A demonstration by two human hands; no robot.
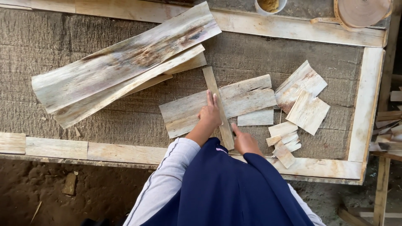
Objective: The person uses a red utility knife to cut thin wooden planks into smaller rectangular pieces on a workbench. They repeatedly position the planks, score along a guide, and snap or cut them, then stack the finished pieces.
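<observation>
My left hand point(210, 113) lies flat, fingers pointing away, on a narrow wooden strip point(212, 86) that runs across a wide thin veneer sheet point(247, 98) on the work table. My right hand point(245, 142) rests at the strip's near end, thumb out, touching the strip and the table. A small rectangular veneer piece point(256, 118) lies just to the right of the strip. Both arms are in light grey sleeves under a dark blue cloth.
A stack of long veneer sheets point(121, 62) lies at the left. Small veneer offcuts point(307, 111) and scraps point(284, 142) sit at the right. The table has a pale wooden frame point(368, 104). A tape roll point(362, 12) and a cup point(270, 6) stand at the back.
</observation>
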